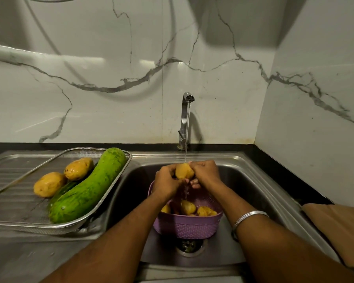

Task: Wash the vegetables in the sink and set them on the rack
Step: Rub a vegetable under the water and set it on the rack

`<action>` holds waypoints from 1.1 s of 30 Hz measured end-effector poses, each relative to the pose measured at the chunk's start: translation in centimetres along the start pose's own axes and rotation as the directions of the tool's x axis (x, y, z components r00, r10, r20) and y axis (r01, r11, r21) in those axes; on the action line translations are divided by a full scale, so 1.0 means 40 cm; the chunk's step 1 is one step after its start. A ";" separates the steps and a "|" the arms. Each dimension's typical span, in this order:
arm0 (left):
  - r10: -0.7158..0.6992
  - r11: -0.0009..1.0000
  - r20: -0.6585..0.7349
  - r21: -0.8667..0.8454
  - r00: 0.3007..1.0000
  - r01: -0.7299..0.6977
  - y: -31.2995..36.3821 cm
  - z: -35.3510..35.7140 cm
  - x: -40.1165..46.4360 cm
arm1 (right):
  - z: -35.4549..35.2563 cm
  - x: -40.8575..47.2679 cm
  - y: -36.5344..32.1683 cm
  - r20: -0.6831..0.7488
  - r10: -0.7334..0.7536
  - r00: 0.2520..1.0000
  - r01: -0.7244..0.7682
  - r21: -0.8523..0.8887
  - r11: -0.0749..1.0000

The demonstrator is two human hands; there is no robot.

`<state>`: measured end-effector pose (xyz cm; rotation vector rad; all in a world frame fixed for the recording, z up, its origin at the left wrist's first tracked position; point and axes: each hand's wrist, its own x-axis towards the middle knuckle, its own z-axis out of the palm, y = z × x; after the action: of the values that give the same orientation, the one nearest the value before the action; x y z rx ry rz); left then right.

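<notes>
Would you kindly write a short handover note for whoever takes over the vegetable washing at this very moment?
Hands: left hand and right hand both grip one potato under the running tap, above the purple basket.
Where things are: the purple basket stands in the sink over the drain, with several potatoes inside. The wire rack on the left drainboard holds two potatoes, a large green gourd and a darker cucumber partly hidden beneath it.
Done: those rack items.
Left: finish rinsing the held potato, rack it, then wash the basket's potatoes.

Both hands grip potato under tap stream, above purple basket w/ more.
</notes>
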<state>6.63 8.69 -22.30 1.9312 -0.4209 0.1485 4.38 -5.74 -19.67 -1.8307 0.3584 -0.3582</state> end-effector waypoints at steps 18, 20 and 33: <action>-0.032 0.994 -0.022 0.103 0.999 0.035 0.012 -0.011 -0.028 | -0.003 -0.021 -0.016 0.171 0.060 0.984 -0.073 0.075 0.995; -0.039 0.996 -0.009 0.079 0.999 0.040 0.015 -0.007 -0.031 | 0.002 -0.022 -0.009 0.152 0.040 0.988 -0.050 0.063 0.997; -0.018 1.000 0.035 -0.019 0.999 0.019 0.021 0.004 -0.034 | -0.012 -0.011 -0.014 0.182 0.121 0.976 -0.153 0.177 0.972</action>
<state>5.07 8.57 -22.05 1.9206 -0.4263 0.0982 3.82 -5.83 -19.03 -1.6255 0.3191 -0.1337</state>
